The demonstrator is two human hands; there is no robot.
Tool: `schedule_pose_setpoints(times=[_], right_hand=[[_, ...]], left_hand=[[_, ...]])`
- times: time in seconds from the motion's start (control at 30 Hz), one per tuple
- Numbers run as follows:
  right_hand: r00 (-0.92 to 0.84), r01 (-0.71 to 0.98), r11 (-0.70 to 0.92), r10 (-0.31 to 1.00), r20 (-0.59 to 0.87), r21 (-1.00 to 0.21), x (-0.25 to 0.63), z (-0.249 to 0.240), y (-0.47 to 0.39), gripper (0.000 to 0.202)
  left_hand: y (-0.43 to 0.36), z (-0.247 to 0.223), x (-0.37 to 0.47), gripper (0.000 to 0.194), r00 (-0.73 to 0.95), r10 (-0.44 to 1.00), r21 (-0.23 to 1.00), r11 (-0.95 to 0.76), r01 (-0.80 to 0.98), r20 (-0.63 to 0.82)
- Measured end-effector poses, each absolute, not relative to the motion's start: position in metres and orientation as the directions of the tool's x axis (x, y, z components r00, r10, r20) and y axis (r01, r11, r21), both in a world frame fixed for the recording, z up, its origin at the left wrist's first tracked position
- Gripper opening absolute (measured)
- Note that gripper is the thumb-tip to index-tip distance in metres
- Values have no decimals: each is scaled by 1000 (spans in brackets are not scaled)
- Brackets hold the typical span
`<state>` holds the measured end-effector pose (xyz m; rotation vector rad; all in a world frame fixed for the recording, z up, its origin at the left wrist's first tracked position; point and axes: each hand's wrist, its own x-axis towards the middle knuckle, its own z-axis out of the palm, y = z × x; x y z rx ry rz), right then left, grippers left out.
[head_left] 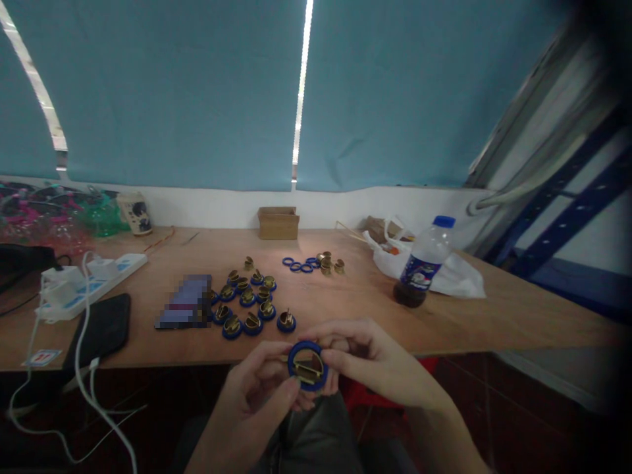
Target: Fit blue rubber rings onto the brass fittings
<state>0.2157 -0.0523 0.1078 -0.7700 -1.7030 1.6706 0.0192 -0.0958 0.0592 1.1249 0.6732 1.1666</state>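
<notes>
Between my two hands, just off the table's front edge, is a blue ring (292,364) with a brass-coloured metal piece (309,370) across its middle. My left hand (257,395) grips it from the left, thumb on the lower rim. From the right, my right hand (372,359) pinches the same ring between thumb and fingers. Beyond my hands, several blue rings fitted with brass pieces (252,323) lie grouped on the table. One of them (286,320) sits closest to my hands. Farther back are loose blue rings (295,266) beside loose brass pieces (326,263).
A phone (185,303) lies left of the group, near a black tablet-like slab (106,326) and a power strip (99,283) with white cables. A small cardboard box (278,224) stands at the back. A bottle (424,263) and a white plastic bag (459,276) are on the right.
</notes>
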Motion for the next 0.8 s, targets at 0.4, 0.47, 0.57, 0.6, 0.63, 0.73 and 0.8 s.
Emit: schedule_pose_setpoints(times=[0.4, 0.47, 0.57, 0.6, 0.63, 0.73, 0.8], right_hand=[[-693, 40, 81, 720, 31, -996, 220, 103, -48, 34], [-689, 48, 84, 725, 28, -995, 220, 104, -48, 36], [-689, 80, 119, 724, 31, -990, 220, 105, -49, 35], [-692, 92, 135, 721, 34, -987, 221, 105, -49, 35], [-698, 97, 151, 715, 41, -984, 221, 105, -50, 34], [-743, 72, 171, 666, 62, -983, 222, 107, -52, 36], [-767, 61, 173, 638, 65, -983, 223, 107, -53, 38]], left_hand=[[-101, 66, 26, 28, 224, 973, 901, 58, -430, 44], [-101, 66, 28, 29, 221, 974, 899, 60, -434, 41], [-101, 65, 30, 27, 201, 978, 906, 34, -421, 56], [-100, 64, 30, 27, 190, 980, 911, 23, -413, 61], [-100, 64, 30, 26, 179, 982, 914, 14, -405, 64], [-98, 64, 31, 26, 158, 986, 919, 22, -393, 44], [-97, 64, 32, 25, 143, 989, 925, 29, -380, 27]])
